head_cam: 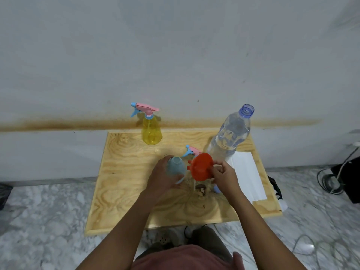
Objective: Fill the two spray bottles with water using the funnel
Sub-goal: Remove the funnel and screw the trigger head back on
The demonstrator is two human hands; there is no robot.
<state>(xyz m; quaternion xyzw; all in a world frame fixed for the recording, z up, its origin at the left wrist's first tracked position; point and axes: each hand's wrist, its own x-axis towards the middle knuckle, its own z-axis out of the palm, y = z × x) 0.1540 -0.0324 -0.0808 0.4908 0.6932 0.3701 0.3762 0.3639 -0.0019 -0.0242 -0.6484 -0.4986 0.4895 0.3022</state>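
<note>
My left hand (pixel 162 177) grips a light blue spray bottle (pixel 175 168) with its open neck tipped toward the wall. Just right of it, my right hand (pixel 224 177) pinches the rim of a red funnel (pixel 200 167), which is tilted and held apart from the bottle. The blue bottle's pink and blue spray head (pixel 191 152) lies on the wooden table (pixel 124 172) behind the funnel. A yellow spray bottle (pixel 152 131) with its spray head on stands upright at the table's far edge. A large clear water bottle (pixel 229 133), uncapped, stands at the back right.
White paper (pixel 247 172) lies on the table's right side. A small blue cap (pixel 216 190) sits by my right wrist, next to brown crumbs. Cables and a dark box (pixel 348 178) are on the marble floor to the right. The wall is close behind the table.
</note>
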